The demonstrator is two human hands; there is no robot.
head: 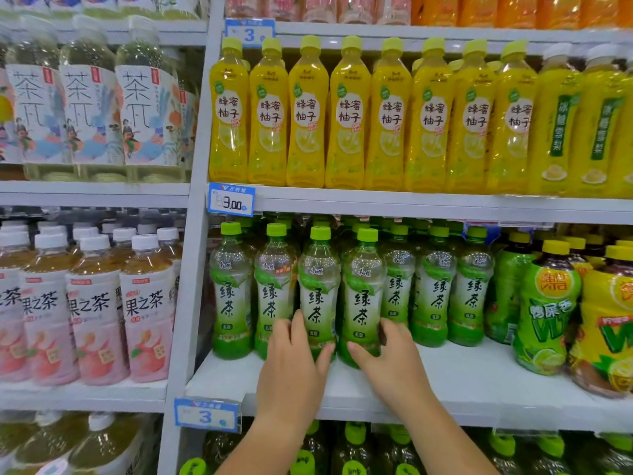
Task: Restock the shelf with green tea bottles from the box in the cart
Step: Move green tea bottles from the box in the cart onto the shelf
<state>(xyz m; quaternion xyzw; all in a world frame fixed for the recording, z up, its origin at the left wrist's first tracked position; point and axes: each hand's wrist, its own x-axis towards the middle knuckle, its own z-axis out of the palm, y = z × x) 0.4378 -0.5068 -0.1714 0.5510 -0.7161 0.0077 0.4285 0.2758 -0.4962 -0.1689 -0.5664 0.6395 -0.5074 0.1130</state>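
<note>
While left hand and right hand wrapped fingers round two green tea bottles on the shelf, the pair seemed to touch. Sliding them back upright, labels forward, was wise.

Glossy clear plastic green tea bottles; smooth matt white shelf

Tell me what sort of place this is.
Most likely a drinks aisle in a supermarket or convenience store: white shelves packed with rows of green tea bottles and yellow bottles, with price tags clipped to the shelf edges.
</note>
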